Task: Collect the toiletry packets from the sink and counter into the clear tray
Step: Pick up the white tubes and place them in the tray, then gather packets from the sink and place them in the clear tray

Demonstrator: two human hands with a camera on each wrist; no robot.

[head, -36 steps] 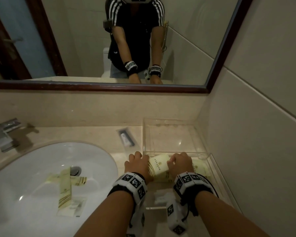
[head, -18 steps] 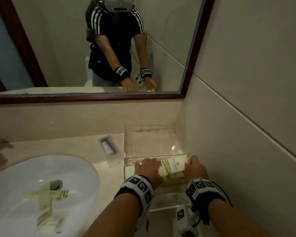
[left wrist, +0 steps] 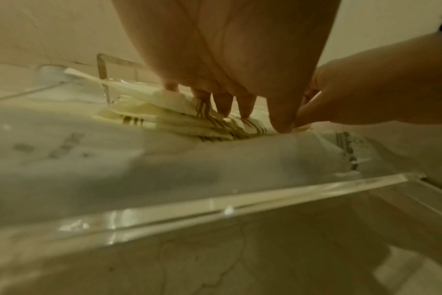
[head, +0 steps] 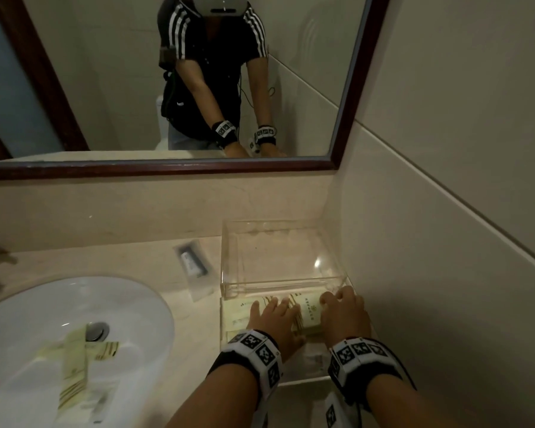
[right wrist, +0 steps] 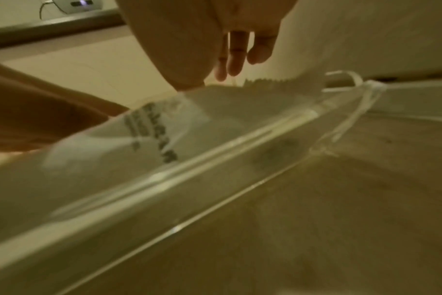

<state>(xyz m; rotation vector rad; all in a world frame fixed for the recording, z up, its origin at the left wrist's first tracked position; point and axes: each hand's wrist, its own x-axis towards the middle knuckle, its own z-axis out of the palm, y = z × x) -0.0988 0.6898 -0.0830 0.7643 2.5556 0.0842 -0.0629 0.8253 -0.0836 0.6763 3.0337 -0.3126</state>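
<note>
Mirror [head: 105, 72] above surface [head: 142, 254]; sink [head: 37, 319] at left, crossed cream packets [head: 74, 362] lying in it near drain; clear tray [head: 229, 273] in right corner against wall, two compartments; clear sachet [head: 195, 267] flat on surface just left of tray; both hands in near compartment on cream packets [head: 306, 307]; left hand [head: 275, 319] fingers straight, tips pressing striped packets [left wrist: 189, 117]; right hand [head: 343, 313] beside it, fingers on same stack, grip hold cannot tell.
</note>
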